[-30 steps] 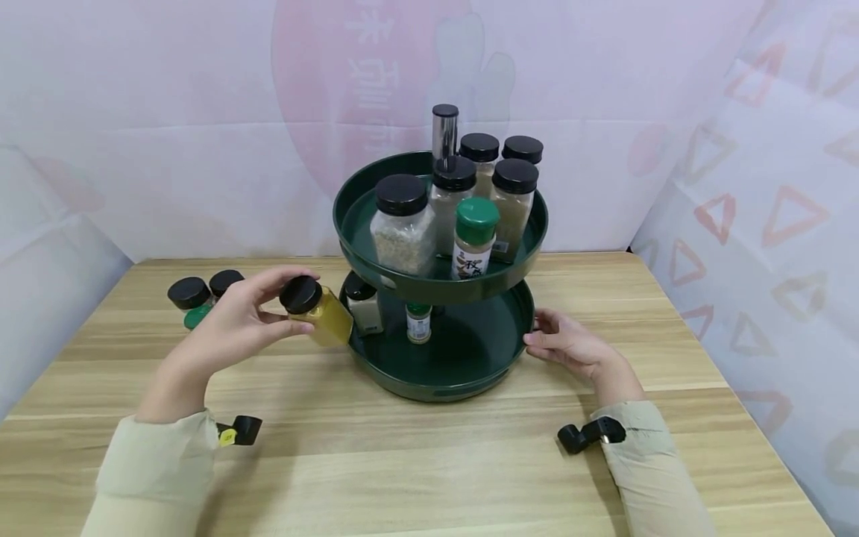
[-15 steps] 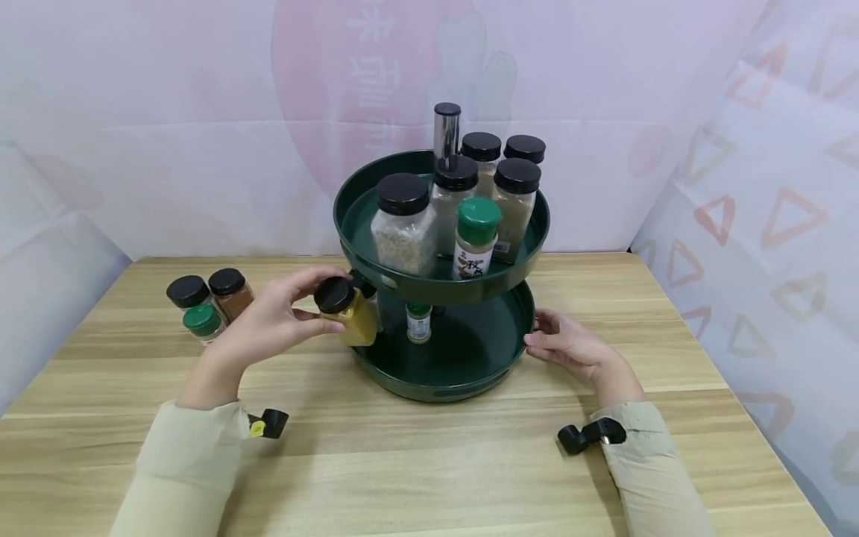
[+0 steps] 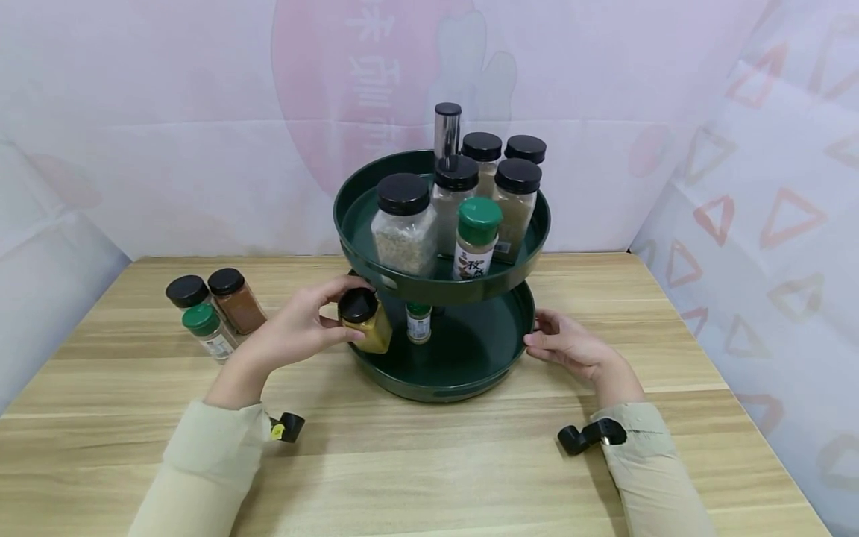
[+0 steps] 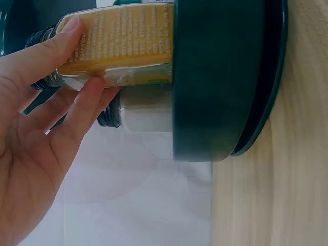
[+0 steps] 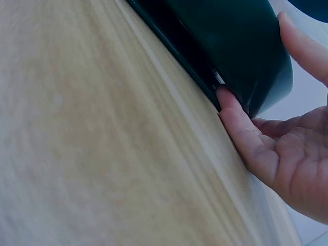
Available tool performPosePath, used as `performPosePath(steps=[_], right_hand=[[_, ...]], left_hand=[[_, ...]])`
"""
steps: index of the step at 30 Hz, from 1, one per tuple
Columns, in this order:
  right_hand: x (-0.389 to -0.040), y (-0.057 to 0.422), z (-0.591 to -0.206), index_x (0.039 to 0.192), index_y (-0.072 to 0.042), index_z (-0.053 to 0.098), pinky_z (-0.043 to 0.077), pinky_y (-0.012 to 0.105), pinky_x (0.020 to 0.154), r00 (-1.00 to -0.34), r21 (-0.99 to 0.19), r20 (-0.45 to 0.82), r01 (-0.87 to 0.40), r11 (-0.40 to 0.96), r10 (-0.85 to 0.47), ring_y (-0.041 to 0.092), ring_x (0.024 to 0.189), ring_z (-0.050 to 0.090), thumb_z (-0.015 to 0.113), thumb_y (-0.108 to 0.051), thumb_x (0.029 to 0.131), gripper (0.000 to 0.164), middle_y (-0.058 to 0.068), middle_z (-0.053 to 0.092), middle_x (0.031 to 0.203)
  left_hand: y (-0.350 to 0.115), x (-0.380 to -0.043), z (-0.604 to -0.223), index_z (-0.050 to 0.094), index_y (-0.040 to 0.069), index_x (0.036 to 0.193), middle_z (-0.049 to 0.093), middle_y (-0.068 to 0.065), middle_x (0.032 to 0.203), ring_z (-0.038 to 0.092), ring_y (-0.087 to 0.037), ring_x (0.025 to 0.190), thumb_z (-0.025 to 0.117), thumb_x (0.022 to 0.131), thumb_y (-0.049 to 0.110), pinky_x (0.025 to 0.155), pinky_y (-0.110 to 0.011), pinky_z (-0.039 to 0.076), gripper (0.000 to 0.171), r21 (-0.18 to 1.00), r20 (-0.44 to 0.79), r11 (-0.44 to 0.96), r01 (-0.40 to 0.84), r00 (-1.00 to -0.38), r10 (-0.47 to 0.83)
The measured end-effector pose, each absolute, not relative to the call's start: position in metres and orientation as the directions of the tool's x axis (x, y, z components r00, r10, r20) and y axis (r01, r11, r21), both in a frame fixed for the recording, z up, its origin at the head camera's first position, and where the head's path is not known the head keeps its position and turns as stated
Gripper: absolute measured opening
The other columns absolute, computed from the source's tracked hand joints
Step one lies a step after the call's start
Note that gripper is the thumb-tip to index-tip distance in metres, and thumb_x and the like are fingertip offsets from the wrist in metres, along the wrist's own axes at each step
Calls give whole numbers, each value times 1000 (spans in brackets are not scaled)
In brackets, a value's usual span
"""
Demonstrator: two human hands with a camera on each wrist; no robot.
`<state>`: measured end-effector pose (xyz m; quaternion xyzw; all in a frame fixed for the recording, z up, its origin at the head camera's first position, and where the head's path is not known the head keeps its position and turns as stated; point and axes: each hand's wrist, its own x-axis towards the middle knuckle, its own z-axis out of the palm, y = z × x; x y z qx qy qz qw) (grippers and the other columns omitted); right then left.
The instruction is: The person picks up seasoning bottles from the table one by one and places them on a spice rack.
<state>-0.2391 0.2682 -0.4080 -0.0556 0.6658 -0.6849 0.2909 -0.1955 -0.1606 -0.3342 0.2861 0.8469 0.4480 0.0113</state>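
My left hand [image 3: 298,328] pinches a yellow spice jar [image 3: 374,335] with a black lid between thumb and fingers. The jar stands at the left side of the lower tray [image 3: 463,354] of a dark green two-tier spice rack. In the left wrist view its printed yellow label [image 4: 123,38] faces the camera, the base hidden behind the tray wall [image 4: 215,77]. Behind it sits a pale jar [image 4: 146,110]. A small green-lidded bottle [image 3: 419,327] stands farther right on that tray. My right hand [image 3: 567,343] grips the lower tray's right rim, fingers [image 5: 238,123] tucked under its wall.
On the upper tray [image 3: 456,291] stand several black-lidded jars, including a wide one [image 3: 403,231], plus a green-capped bottle [image 3: 475,242]. A chrome post [image 3: 447,134] rises there. At the table's left are a reddish-brown jar [image 3: 240,304], a green-lidded bottle [image 3: 213,335] and another black-lidded jar [image 3: 187,291].
My left hand has carried the yellow jar rightward, from beside the rack onto the left of the lower tray, and the jar is more upright. My right hand has stayed at the rim.
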Motion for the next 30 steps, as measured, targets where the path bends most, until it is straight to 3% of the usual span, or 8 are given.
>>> performPosePath(steps=[10,17,30], right_hand=[[-238,268,-409,155,5,-9,54,18,93,-826,-945,-308,322,53,-471,4,107,54,61,-4,96,92,27,-8,163],[-238,267,-407,155,5,-9,54,18,94,-827,-945,-312,319,65,-468,4,108,54,62,-6,96,93,27,-8,163],[-239,268,-408,155,5,-10,54,18,93,-825,-945,-309,324,52,-473,4,107,55,60,-4,97,92,27,-9,163]], left_hand=[[-154,-198,-342,57,13,133,63,-11,127,61,-26,112,81,81,2,76,-25,60,59,747,213,464,477,-832,512],[-151,-200,-348,57,15,133,63,-12,126,60,-24,103,82,80,5,67,-25,56,60,711,202,500,495,-824,529],[-147,-200,-350,56,14,134,61,-13,132,61,-26,110,82,79,4,72,-31,58,62,703,175,513,492,-819,547]])
